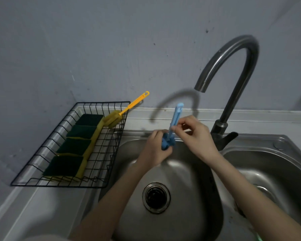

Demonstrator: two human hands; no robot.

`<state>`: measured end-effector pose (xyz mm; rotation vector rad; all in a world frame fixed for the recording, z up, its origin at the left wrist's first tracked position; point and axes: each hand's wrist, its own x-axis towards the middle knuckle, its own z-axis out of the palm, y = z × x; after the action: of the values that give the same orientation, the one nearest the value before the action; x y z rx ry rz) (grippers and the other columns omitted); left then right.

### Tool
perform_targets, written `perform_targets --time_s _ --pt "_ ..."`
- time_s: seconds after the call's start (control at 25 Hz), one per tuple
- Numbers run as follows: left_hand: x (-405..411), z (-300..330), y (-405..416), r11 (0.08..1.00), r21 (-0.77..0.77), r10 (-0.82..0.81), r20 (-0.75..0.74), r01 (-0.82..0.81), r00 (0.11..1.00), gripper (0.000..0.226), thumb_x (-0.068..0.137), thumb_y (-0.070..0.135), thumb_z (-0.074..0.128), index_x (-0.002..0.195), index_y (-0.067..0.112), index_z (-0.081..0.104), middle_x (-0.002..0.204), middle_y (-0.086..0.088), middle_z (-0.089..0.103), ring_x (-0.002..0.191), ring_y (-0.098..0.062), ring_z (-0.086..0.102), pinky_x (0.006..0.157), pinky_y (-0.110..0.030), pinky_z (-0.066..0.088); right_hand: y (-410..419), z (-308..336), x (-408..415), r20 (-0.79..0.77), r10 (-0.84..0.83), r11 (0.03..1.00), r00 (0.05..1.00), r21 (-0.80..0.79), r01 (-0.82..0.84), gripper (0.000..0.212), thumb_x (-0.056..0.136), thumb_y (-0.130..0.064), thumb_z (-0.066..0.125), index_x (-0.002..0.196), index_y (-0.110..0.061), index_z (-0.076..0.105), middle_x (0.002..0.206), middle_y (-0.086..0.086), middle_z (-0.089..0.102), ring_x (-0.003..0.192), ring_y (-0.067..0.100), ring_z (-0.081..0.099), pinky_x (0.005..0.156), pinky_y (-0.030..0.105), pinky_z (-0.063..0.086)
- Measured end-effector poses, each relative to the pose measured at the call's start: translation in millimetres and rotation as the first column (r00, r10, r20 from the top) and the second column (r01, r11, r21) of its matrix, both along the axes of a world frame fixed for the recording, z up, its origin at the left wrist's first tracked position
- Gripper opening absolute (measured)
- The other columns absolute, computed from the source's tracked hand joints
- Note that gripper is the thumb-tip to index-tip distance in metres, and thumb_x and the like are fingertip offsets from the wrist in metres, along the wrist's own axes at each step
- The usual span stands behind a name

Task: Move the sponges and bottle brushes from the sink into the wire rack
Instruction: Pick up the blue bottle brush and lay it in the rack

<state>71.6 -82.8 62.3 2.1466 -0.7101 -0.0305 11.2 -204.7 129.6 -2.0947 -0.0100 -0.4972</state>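
You are holding one blue bottle brush (173, 124) upright over the left sink basin (189, 171), near its back rim. Your left hand (155, 148) is wrapping its fingers closed around the brush's blue sponge head, while your right hand (192, 133) is pinching the handle partway up between thumb and fingertips. Four green sponges (73, 146) with yellow undersides are sitting in a row inside the black wire rack (59, 184), which is resting on the desk (33, 206) to the left of the sink. One yellow bottle brush (123, 111) is lying in the rack's far right corner, its head inside the wires and its handle sticking out over the rim toward the wall. Both basins you are looking into are holding nothing but their drains (156, 197); the second basin (268, 174) is only partly showing at the right. One dark curved tap (236, 70) is arching over the sink behind your right hand.
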Motion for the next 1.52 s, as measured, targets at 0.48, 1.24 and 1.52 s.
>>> perform_targets --time_s 0.48,1.24,1.52 --pt "36.0 78.1 105.2 0.962 -0.021 0.267 0.262 -0.272 0.927 0.065 0.062 0.047 0.056 0.11 0.004 0.055 0.108 -0.012 0.062 0.093 -0.021 0.051 0.082 -0.022 0.033 71.7 48.7 61.2 0.044 0.06 0.91 0.997 0.407 -0.073 0.01 0.088 -0.007 0.049 0.086 -0.016 0.048 0.077 -0.001 0.057 0.071 0.014 0.064 0.069 0.026 0.056" --pt "132.8 -14.2 130.4 0.939 0.196 0.293 -0.022 -0.283 0.956 0.05 0.076 0.017 0.067 0.122 0.008 0.048 0.127 -0.015 0.049 0.116 -0.026 0.046 0.089 -0.026 0.034 87.1 -38.1 159.1 -0.342 0.135 0.907 0.93 0.421 0.023 0.019 0.093 -0.017 0.044 0.1 -0.001 0.053 0.106 0.022 0.065 0.096 0.032 0.066 0.084 0.037 0.054" --pt "134.1 -14.4 129.2 0.915 0.318 0.283 -0.062 -0.25 0.957 0.06 0.08 0.021 0.063 0.132 0.012 0.037 0.139 -0.012 0.041 0.127 -0.028 0.037 0.104 -0.039 0.034 85.5 -44.7 159.5 -0.384 0.176 0.862 0.907 0.504 0.046 0.024 0.092 -0.02 0.047 0.109 -0.003 0.05 0.114 0.022 0.06 0.094 0.023 0.062 0.076 0.025 0.052"
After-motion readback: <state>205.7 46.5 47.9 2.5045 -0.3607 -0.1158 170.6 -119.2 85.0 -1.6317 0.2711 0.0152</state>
